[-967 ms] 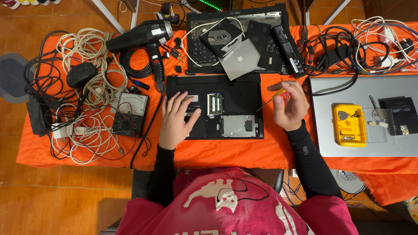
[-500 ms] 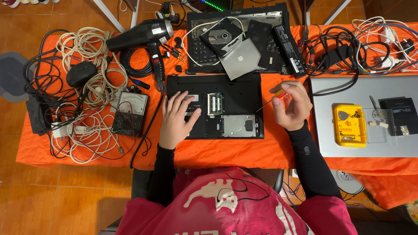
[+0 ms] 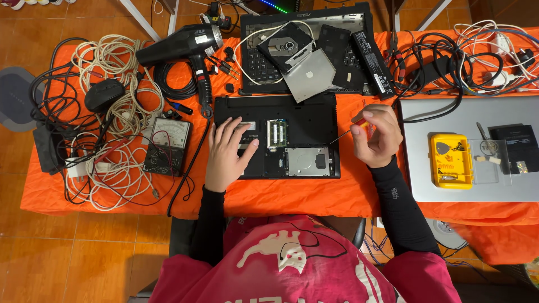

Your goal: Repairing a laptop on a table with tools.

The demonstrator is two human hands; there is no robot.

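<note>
An opened black laptop base (image 3: 303, 112) lies bottom-up on the orange tablecloth (image 3: 292, 196), showing green memory sticks (image 3: 276, 133) and a silver hard drive (image 3: 306, 161). My left hand (image 3: 229, 151) lies flat on its left part, fingers spread. To the right of the base, my right hand (image 3: 377, 136) grips a small screwdriver (image 3: 353, 127) with a red and yellow handle. Its thin shaft points left and down toward the base's right edge near the drive.
A second dismantled laptop (image 3: 314, 50) with an optical drive lies behind. A black hair dryer (image 3: 182, 47), a multimeter (image 3: 167, 147), a mouse (image 3: 104, 94) and tangled cables (image 3: 112, 112) crowd the left. At the right sits a silver laptop (image 3: 471, 148) bearing a yellow tool case (image 3: 450, 161).
My right hand has shifted slightly with the screwdriver beside the base. My left hand stays flat on the laptop base.
</note>
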